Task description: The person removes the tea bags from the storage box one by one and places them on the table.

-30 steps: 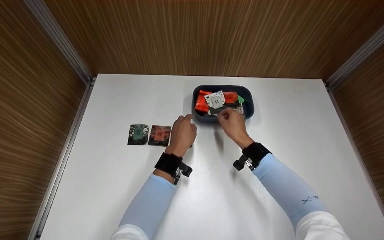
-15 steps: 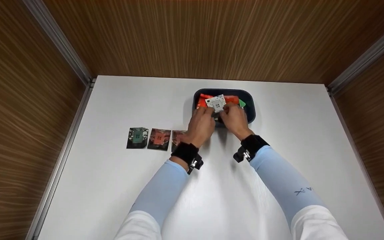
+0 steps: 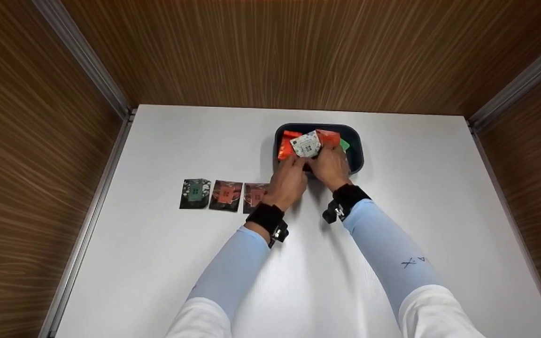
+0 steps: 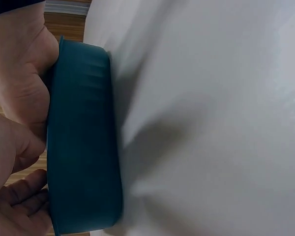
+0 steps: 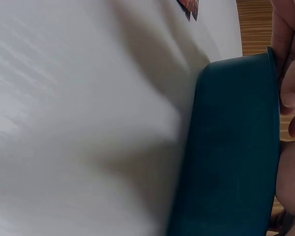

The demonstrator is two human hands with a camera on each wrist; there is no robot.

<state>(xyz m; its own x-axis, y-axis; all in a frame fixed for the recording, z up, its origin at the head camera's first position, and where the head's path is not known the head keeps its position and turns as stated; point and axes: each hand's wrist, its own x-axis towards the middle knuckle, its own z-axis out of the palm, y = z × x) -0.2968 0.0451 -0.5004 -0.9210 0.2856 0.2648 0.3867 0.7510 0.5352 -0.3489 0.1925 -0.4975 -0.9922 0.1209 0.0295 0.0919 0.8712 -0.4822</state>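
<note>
My left grip (image 3: 289, 180) and right grip (image 3: 330, 166) are side by side over the near rim of a dark teal bin shaped like a rounded rectangle (image 3: 357, 152), fingers bent down toward its contents; I cannot tell whether either one is clamped on anything. Just beyond my fingertips, a white patterned square packet (image 3: 306, 145) lies tilted inside the bin, between a shiny orange-red packet (image 3: 287, 146) and a red packet (image 3: 328, 136). On the white surface (image 3: 421, 188), a green-and-black square packet (image 3: 195, 193) heads a row with two red-and-black square packets (image 3: 226, 195), the nearest partly behind my left grip.
</note>
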